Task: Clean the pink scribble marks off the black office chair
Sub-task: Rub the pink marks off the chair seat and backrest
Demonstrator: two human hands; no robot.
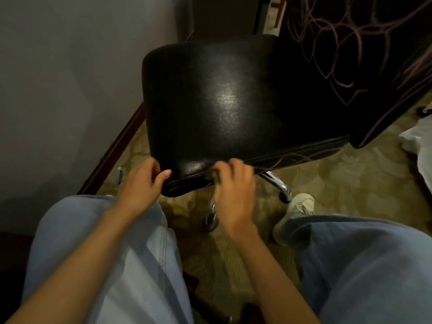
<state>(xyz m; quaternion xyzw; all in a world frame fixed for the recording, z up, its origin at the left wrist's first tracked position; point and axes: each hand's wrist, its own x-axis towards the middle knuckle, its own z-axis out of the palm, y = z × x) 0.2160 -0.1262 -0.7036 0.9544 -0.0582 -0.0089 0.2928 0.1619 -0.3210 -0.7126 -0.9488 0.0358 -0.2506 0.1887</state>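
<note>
Left hand (142, 181) grips the near corner of the seat (222, 101), thumb on top, fingers curled. Right hand (233, 195) curls its fingers around a blurred dark item (214, 177) against the seat edge. Pink marks (289, 157) lie just right of those fingers; more cover the backrest (350, 43) beyond.

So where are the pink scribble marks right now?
The pink scribble marks lie mostly on the backrest, upper right in the head view; a few run along the seat edge beside the right hand.
</note>
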